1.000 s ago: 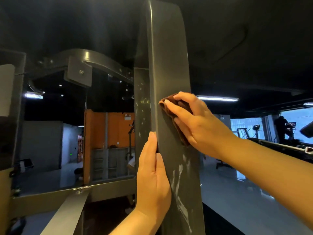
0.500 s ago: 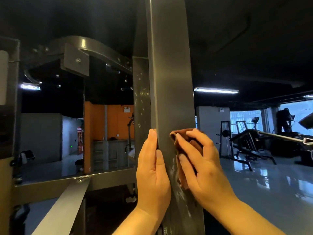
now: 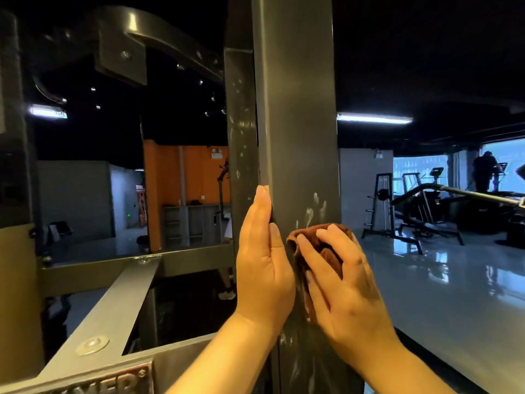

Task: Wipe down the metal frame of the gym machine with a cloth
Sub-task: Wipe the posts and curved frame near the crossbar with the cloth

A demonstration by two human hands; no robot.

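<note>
Dim gym floor (image 3: 443, 294) spread behind the rigid frame (image 3: 295, 109), where the right hand (image 3: 346, 282), fingers nearly straight, pressed a soft cloth (image 3: 329, 253), probably best pinned under the palm, left hand (image 3: 264, 265) flat alongside.

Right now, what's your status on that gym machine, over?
Left hand flat on the upright post, fingers straight. Right hand presses brown cloth to post face. White smears just above cloth. Nothing in the way.
</note>
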